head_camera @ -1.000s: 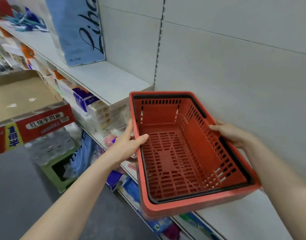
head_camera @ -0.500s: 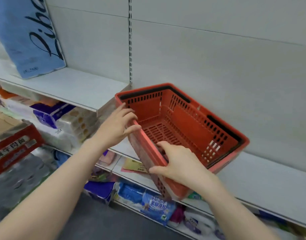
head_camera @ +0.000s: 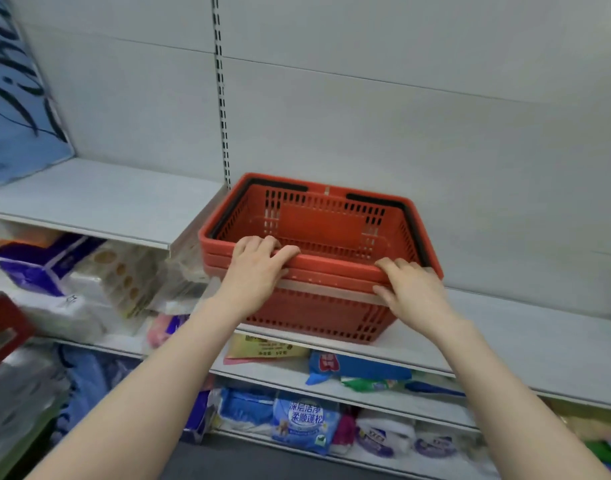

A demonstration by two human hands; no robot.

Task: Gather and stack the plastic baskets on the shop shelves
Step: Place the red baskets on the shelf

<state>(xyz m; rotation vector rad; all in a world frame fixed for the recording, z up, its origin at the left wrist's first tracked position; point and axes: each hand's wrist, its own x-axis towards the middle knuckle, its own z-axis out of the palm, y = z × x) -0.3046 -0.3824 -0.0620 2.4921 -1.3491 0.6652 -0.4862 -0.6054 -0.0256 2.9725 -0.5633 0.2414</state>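
A stack of red plastic baskets (head_camera: 317,233) with black handles folded on the rims stands upright on the white shelf (head_camera: 539,344), nested one inside another. My left hand (head_camera: 255,268) lies over the near rim on the left, fingers curled onto the top edge. On the right end of that rim rests my right hand (head_camera: 411,289), fingers bent against the rims. Both hands cover part of the front rims.
A higher white shelf (head_camera: 99,199) at left holds a blue tissue pack (head_camera: 16,98). Packs of tissue and paper goods (head_camera: 304,420) fill the lower shelves. A grey back panel rises behind the baskets. The shelf stretches bare to the right of the stack.
The red basket was tilted in the air between my hands; now it sits level on the shelf, nested in the stack. Both hands have shifted to the near rim.
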